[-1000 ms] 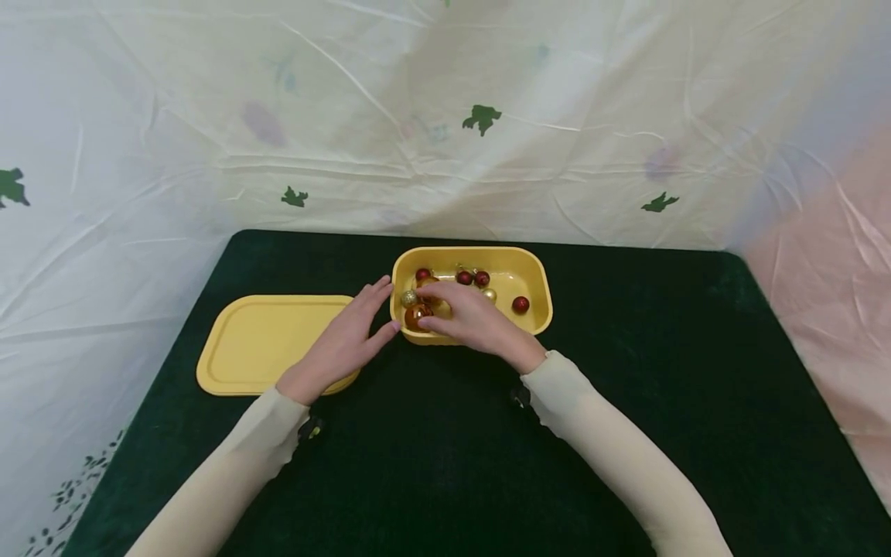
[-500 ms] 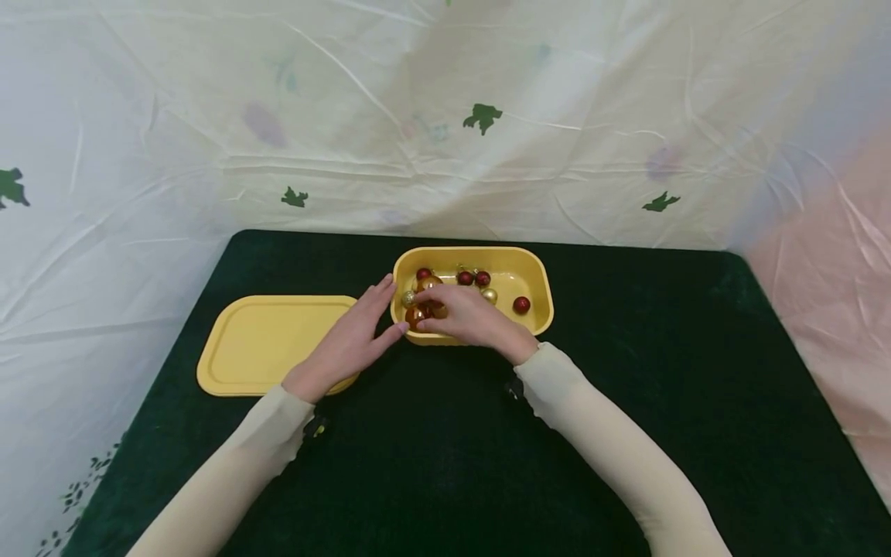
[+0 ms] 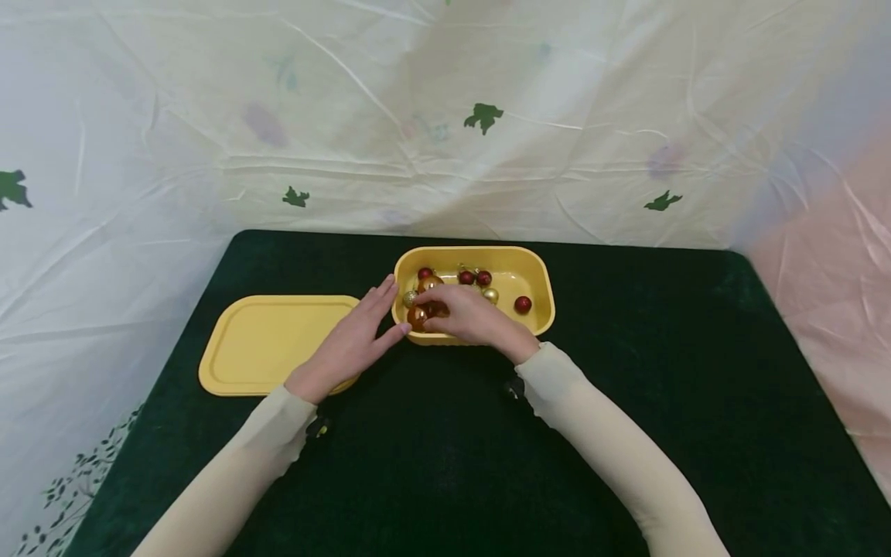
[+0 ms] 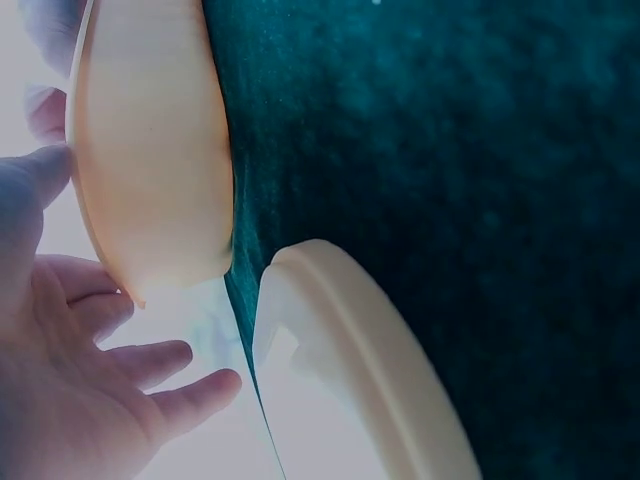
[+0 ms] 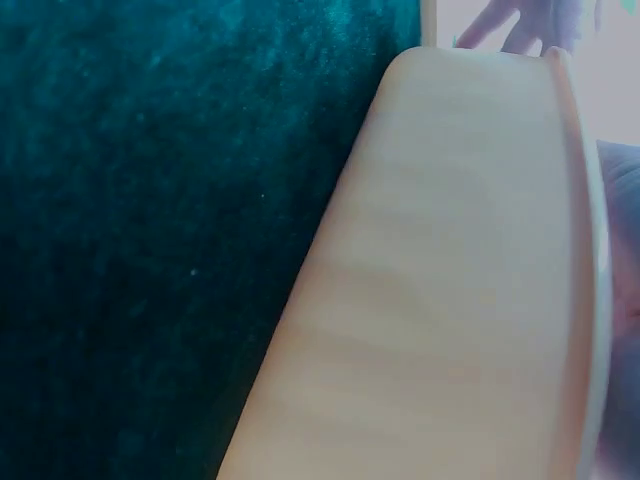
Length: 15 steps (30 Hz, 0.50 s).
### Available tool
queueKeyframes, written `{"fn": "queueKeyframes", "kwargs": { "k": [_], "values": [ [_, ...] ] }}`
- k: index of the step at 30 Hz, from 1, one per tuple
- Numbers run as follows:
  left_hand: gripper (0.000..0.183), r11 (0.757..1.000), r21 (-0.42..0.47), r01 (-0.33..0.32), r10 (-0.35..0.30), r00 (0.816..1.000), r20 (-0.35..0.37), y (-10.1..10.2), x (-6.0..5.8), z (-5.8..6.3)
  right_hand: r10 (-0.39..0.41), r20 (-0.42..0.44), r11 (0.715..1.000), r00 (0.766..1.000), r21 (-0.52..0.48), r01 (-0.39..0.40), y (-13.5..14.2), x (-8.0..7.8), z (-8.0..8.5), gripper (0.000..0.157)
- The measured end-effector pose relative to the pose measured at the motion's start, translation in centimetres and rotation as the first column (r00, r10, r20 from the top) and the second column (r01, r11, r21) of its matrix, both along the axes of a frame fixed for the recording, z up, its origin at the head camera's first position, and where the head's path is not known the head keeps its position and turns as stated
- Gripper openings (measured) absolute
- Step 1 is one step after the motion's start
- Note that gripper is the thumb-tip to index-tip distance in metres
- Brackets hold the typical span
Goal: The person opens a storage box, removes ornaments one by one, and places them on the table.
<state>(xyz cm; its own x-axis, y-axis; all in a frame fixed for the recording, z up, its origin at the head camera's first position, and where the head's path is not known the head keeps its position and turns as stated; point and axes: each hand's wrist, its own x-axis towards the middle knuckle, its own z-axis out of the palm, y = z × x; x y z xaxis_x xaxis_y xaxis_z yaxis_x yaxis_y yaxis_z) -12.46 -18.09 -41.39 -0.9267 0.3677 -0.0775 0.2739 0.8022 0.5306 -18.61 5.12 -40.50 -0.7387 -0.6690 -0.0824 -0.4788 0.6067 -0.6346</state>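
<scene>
A yellow box (image 3: 536,271) without its lid holds several small ornament balls. My left hand (image 3: 351,340) lies at its left end, fingers fairly straight, thumb touching the front left rim. In the left wrist view, the thumb and fingertips of the left hand (image 4: 70,370) meet the box wall (image 4: 155,150). My right hand (image 3: 473,316) reaches over the front rim into the box, with thumb and fingers curled round an amber bauble (image 3: 437,309). Another amber bauble (image 3: 417,317) sits just left of it, and a third amber bauble (image 3: 430,284) lies behind.
Beside the left forearm lies the yellow lid (image 3: 271,344), flat on the dark green cloth (image 3: 445,464). Dark red balls (image 3: 523,305), a gold ball (image 3: 490,295) and a glittery ball (image 3: 410,298) share the box. A patterned white curtain (image 3: 383,155) hangs behind.
My right wrist has shifted slightly left, its fingers staying among the amber baubles. The left thumb has slid a little right along the front rim. Box and lid stay put.
</scene>
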Motion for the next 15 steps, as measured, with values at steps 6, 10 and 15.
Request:
{"fn": "queueKeyframes", "kwargs": {
  "k": [6,10,15],
  "values": [
    [0.082,1.0,0.002,0.004,-0.004,1.0,-0.003,0.0,-0.2,-0.1,-0.057,0.013,0.993,0.998,-0.098,0.058,1.4,1.0,0.8,0.04],
    [0.084,1.0,0.007,0.006,-0.006,1.0,-0.008,0.0,-0.1,-0.1,-0.084,-0.005,0.982,0.996,-0.169,0.082,2.6,1.8,1.4,0.042],
    [0.084,1.0,0.012,0.008,-0.008,1.0,-0.005,-0.2,0.0,0.0,-0.097,-0.011,0.964,0.995,-0.248,0.091,4.0,2.8,2.2,0.043]
  ]
}}
